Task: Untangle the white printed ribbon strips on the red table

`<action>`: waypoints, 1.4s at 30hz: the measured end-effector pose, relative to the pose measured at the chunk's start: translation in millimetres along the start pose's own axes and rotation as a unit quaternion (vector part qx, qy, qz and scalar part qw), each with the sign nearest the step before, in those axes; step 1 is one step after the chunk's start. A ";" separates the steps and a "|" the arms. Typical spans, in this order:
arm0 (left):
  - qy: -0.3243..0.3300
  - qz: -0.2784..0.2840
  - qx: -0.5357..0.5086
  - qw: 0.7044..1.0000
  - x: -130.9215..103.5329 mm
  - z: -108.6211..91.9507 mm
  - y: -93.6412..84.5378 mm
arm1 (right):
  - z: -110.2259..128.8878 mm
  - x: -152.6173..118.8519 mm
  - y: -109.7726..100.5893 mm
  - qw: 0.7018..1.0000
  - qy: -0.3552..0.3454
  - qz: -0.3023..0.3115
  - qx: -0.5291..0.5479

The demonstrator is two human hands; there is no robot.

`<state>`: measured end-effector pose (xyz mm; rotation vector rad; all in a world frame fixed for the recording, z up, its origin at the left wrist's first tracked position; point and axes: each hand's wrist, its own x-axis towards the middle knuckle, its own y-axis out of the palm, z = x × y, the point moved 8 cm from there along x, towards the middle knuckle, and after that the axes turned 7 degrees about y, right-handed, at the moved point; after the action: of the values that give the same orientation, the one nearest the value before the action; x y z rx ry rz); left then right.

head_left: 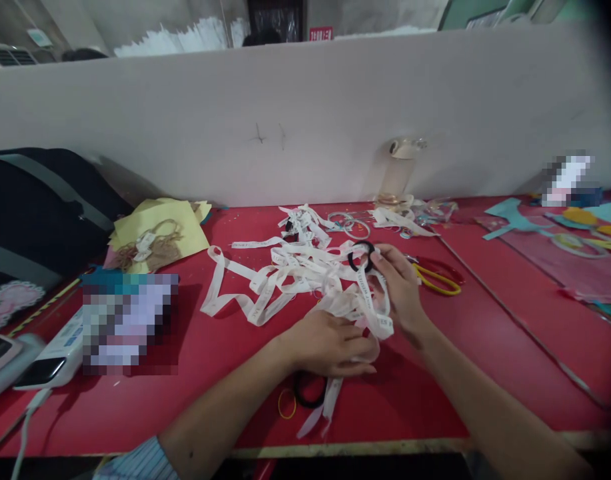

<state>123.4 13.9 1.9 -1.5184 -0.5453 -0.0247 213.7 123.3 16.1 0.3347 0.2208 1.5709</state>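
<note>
My right hand (401, 285) pinches a black elastic ring (354, 259), with white printed ribbon (380, 325) hanging in a loop beside its fingers. Lower and to the left, my left hand (330, 343) curls its fingers over part of the same ribbon; its fingertips are partly hidden by the loops. A second black ring (310, 400) lies under my left hand, and a ribbon end (332, 403) trails out towards the table's front edge. Next to that ring is a small yellow rubber band (286, 404). A loose tangle of white ribbon (255, 310) spreads to the left and behind my hands.
A tool with yellow and red handles (440, 280) lies right of my right hand. A clear bottle (398, 173) stands by the partition (210, 133). On the left are yellow paper (185, 230), tan cords (152, 250), a white device (60, 360) and a dark bag (50, 213).
</note>
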 end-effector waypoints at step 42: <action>-0.299 -0.042 -0.071 0.951 -54.9 94.0 -11.5 | -67.8 -2.2 1.1 0.993 0.103 -0.034 0.054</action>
<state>40.7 84.6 -10.7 -1.6391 -1.1114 0.3484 189.2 125.7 -47.1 0.2464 0.4742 1.5294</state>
